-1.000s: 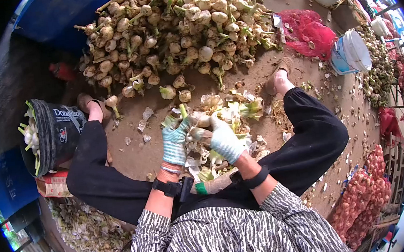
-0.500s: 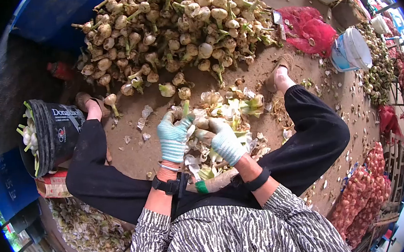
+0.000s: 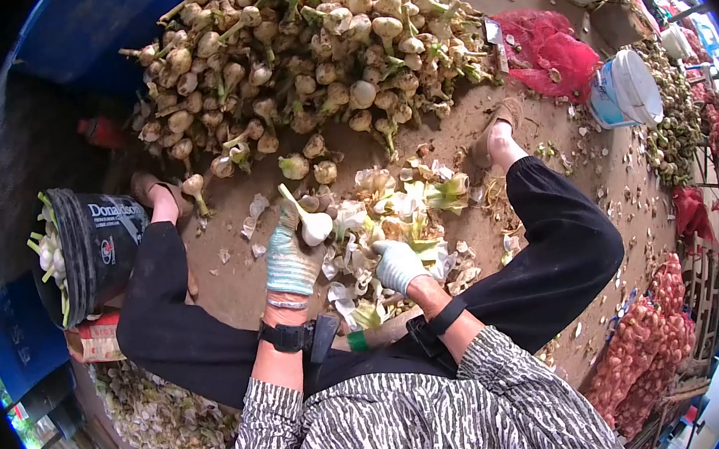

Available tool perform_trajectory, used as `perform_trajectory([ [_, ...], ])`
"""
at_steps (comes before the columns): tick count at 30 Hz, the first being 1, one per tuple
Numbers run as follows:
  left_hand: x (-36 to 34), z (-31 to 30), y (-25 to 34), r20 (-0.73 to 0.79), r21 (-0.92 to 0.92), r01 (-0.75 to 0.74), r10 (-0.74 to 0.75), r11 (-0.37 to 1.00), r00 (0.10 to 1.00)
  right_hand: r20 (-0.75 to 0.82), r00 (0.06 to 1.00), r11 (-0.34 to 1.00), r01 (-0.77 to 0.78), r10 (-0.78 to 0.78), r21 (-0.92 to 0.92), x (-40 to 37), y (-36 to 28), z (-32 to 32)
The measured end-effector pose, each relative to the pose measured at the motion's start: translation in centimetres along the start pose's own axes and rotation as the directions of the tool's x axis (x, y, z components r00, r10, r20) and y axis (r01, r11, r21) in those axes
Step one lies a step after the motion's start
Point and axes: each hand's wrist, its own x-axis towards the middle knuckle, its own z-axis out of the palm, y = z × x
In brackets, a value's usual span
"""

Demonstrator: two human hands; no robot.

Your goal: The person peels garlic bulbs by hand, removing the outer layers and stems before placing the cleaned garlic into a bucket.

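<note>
My left hand [image 3: 291,255], in a striped glove with dirty fingers, is closed around a garlic bulb [image 3: 316,227]. The bulb is clean and white, and its short green stem points up and left. My right hand [image 3: 400,266], gloved alike, sits apart to the right with its fingers curled in; whatever it may hold is hidden. Below and between both hands lie peeled garlic skins [image 3: 410,207] on the ground. Beyond them rises a large heap of unpeeled garlic [image 3: 317,55] with soil and stems on it.
On the left a black bucket [image 3: 106,240] lies tilted, with white bulbs at its mouth. A red mesh bag [image 3: 547,55] and a light blue bucket [image 3: 620,95] are at the right. Filled mesh sacks [image 3: 644,353] lie lower right, and more skins [image 3: 161,408] lower left.
My hands have moved apart. The left hand has shifted left with the garlic bulb, which now shows white, and the right hand has drawn slightly away and down.
</note>
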Motion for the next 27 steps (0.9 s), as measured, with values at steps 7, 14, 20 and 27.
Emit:
perform_trajectory([
  [7, 2.5, -2.9, -1.7, -0.058, 0.301, 0.24, -0.234, 0.923, 0.971, -0.377, 0.872, 0.95, -0.289, 0.311, 0.116, 8.1, 4.0, -6.6],
  [14, 2.6, -3.7, -3.0, -0.254, 0.458, 0.274, -0.171, 0.846, 0.952, -0.588, 0.785, 0.878, -0.407, 0.196, -0.251, 20.0, 9.6, -15.6],
  [20, 4.8, -7.1, -4.2, -0.044, 0.652, 0.079, -0.066, 0.754, 0.997, -0.588, 0.799, 0.9, -0.342, 0.127, -0.271, 22.6, 11.9, -14.8],
  [27, 5.8, 10.7, 18.1, 0.266, 0.364, -0.365, 0.28, 0.857, 0.922, -0.473, 0.755, 0.891, -0.392, 0.454, 0.229, 14.7, 9.8, -10.5],
])
